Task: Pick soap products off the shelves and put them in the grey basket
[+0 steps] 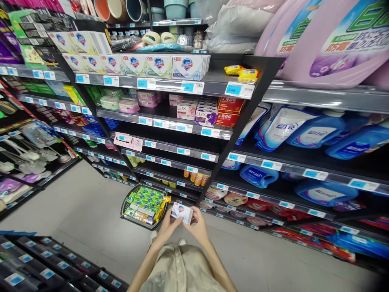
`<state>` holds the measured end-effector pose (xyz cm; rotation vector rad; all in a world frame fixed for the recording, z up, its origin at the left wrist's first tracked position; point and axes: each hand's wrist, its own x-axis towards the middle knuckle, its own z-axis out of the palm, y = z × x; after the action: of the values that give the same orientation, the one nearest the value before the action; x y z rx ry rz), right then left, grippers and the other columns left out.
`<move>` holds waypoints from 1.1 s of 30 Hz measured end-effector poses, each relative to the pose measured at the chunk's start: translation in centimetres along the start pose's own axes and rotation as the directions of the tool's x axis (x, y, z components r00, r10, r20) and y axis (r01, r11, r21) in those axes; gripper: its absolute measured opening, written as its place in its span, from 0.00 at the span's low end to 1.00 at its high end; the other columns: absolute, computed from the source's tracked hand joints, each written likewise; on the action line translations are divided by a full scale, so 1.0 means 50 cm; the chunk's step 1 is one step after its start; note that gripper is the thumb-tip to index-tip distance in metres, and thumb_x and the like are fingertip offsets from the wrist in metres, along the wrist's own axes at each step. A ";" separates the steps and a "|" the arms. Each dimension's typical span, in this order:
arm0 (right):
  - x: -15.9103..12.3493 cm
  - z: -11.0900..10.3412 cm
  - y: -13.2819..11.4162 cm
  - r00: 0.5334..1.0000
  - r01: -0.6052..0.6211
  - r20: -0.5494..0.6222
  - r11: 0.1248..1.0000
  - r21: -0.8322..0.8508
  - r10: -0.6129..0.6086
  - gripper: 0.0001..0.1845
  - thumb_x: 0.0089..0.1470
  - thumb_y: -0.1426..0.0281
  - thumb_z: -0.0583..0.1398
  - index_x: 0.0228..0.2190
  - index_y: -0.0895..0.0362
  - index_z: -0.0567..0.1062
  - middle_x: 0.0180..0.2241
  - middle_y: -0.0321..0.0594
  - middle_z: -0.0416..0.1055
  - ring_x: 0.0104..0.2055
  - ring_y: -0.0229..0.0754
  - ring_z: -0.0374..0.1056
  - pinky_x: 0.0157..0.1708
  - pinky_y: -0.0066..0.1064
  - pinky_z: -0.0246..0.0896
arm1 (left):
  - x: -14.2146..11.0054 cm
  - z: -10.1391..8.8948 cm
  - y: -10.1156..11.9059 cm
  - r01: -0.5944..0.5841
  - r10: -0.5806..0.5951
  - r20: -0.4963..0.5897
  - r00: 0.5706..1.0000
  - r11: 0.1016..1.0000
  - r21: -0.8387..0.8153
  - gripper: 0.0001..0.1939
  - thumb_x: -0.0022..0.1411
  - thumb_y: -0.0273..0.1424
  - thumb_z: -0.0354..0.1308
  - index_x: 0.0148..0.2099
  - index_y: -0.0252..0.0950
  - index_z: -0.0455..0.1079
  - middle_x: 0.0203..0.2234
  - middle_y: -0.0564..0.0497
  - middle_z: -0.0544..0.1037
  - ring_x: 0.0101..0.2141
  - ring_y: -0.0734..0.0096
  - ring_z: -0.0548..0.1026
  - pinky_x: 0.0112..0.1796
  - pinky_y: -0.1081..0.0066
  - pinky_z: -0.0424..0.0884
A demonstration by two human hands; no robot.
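Observation:
A white soap box (pixel 182 213) with a blue shield logo sits between both hands, low in the head view. My left hand (pixel 168 225) grips its left end with closed fingers. My right hand (pixel 199 225) grips its right end the same way. Just left of the hands, on the floor, a black basket (pixel 124 207) holds several green and yellow packets. On the upper shelf stand matching white soap boxes (pixel 187 67) in a row.
Black shelves (pixel 212 83) with blue price tags run ahead and to the right. They carry soap bars, yellow packets (pixel 243 73), blue detergent bottles (pixel 316 132) and large pink bottles (pixel 340 36). A low black rack (pixel 45 263) is at the lower left. Grey floor lies between.

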<state>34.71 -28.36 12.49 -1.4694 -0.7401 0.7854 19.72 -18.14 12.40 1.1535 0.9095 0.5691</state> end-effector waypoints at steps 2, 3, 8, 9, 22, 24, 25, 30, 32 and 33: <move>-0.006 0.013 0.001 0.999 0.043 0.028 0.998 -0.049 -0.042 0.31 0.46 0.67 0.71 0.51 0.52 0.70 0.37 0.40 0.83 0.34 0.46 0.76 0.33 0.33 0.71 | -0.003 -0.002 -0.019 0.025 -0.025 -0.023 0.999 1.000 -0.003 0.47 0.50 0.49 0.77 0.68 0.38 0.67 0.66 0.35 0.71 0.67 0.42 0.67 0.65 0.53 0.65; -0.009 0.019 0.003 0.998 0.060 0.042 0.995 -0.077 -0.056 0.31 0.46 0.68 0.70 0.52 0.52 0.70 0.37 0.39 0.82 0.34 0.45 0.76 0.33 0.33 0.71 | -0.005 -0.003 -0.026 0.032 -0.032 -0.033 0.999 0.999 -0.004 0.49 0.49 0.49 0.77 0.69 0.38 0.66 0.69 0.35 0.68 0.69 0.41 0.64 0.67 0.53 0.62; -0.017 0.036 0.003 0.991 0.105 0.102 0.981 -0.161 -0.089 0.33 0.46 0.70 0.71 0.54 0.51 0.71 0.34 0.35 0.80 0.33 0.43 0.75 0.35 0.33 0.70 | -0.016 0.002 -0.028 0.078 -0.080 -0.022 0.997 0.993 -0.087 0.53 0.46 0.50 0.78 0.70 0.38 0.64 0.74 0.35 0.60 0.74 0.41 0.55 0.71 0.53 0.54; -0.017 0.037 0.000 0.990 0.102 0.115 0.985 -0.136 -0.087 0.35 0.45 0.69 0.72 0.55 0.51 0.71 0.33 0.33 0.79 0.33 0.43 0.75 0.35 0.33 0.70 | -0.019 0.005 -0.022 0.098 -0.101 -0.012 0.995 0.985 -0.142 0.52 0.47 0.50 0.77 0.69 0.39 0.64 0.73 0.36 0.62 0.73 0.42 0.57 0.71 0.53 0.55; -0.007 0.031 -0.006 0.991 0.038 0.130 0.999 0.014 -0.039 0.41 0.41 0.59 0.78 0.54 0.50 0.70 0.32 0.32 0.79 0.29 0.41 0.75 0.33 0.33 0.67 | -0.035 0.010 0.037 0.252 -0.233 0.108 0.967 0.783 -0.569 0.32 0.51 0.51 0.72 0.49 0.32 0.77 0.40 0.40 0.85 0.50 0.44 0.80 0.47 0.59 0.75; -0.007 0.029 -0.005 0.990 0.033 0.137 0.999 0.004 -0.033 0.40 0.41 0.59 0.78 0.54 0.50 0.71 0.32 0.32 0.79 0.29 0.41 0.74 0.33 0.33 0.67 | -0.036 0.008 0.037 0.252 -0.225 0.120 0.967 0.774 -0.581 0.34 0.52 0.50 0.71 0.53 0.32 0.76 0.41 0.40 0.85 0.50 0.45 0.80 0.48 0.58 0.75; -0.008 0.028 -0.005 0.990 0.030 0.140 1.000 0.002 -0.030 0.40 0.41 0.60 0.78 0.54 0.50 0.71 0.32 0.32 0.79 0.29 0.41 0.74 0.33 0.33 0.67 | -0.037 0.008 0.037 0.248 -0.217 0.125 0.968 0.768 -0.591 0.36 0.53 0.50 0.71 0.56 0.32 0.74 0.41 0.40 0.85 0.50 0.45 0.80 0.48 0.58 0.75; -0.009 0.028 -0.005 0.988 0.022 0.151 1.000 0.008 -0.023 0.39 0.41 0.62 0.77 0.53 0.50 0.71 0.32 0.32 0.79 0.30 0.41 0.75 0.34 0.33 0.68 | -0.039 0.012 0.041 0.231 -0.190 0.135 0.973 0.718 -0.656 0.43 0.55 0.50 0.70 0.67 0.35 0.68 0.48 0.41 0.84 0.47 0.50 0.80 0.47 0.59 0.75; -0.011 0.028 -0.005 0.987 0.020 0.157 1.000 0.008 -0.021 0.38 0.42 0.63 0.77 0.53 0.50 0.72 0.32 0.32 0.79 0.30 0.41 0.75 0.34 0.33 0.68 | -0.039 0.015 0.043 0.240 -0.192 0.147 0.970 0.701 -0.672 0.43 0.54 0.50 0.70 0.66 0.34 0.69 0.48 0.40 0.83 0.47 0.50 0.80 0.48 0.58 0.75; -0.012 0.028 -0.005 0.987 0.018 0.160 1.000 0.008 -0.019 0.38 0.42 0.63 0.77 0.53 0.50 0.72 0.32 0.32 0.79 0.30 0.41 0.75 0.34 0.33 0.68 | -0.039 0.016 0.043 0.246 -0.194 0.153 0.969 0.696 -0.674 0.42 0.55 0.50 0.70 0.65 0.34 0.69 0.48 0.40 0.83 0.47 0.49 0.80 0.48 0.58 0.75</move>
<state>33.22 -28.04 12.74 -1.4028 -0.8705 0.8980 19.48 -19.37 15.11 0.3657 0.6632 0.5924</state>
